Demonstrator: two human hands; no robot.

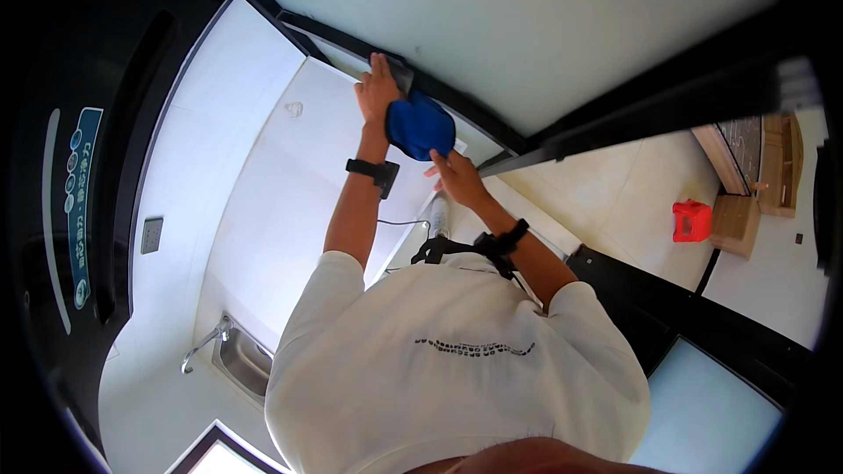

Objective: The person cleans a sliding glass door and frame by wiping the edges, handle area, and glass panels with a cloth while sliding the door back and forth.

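Observation:
My left hand [378,93] reaches up to the black frame of a glass panel, with its visible fingers stretched out. A dark flat piece [401,76] lies right beside these fingers; I cannot tell whether it belongs to the frame. Below it, next to my left wrist, is a blue cloth piece [421,128] with dark edging, like a small pouch or mitt. My right hand [459,179] grips its lower edge between thumb and finger, the other fingers spread apart. The left thumb is hidden. Both wrists wear black straps.
A frosted glass panel [527,17] in a black frame [474,114] stands before me. A white counter [290,167] with a sink [243,362] and tap [205,344] is at left. A red stool [692,221] stands on the floor at right, by wooden furniture [736,224].

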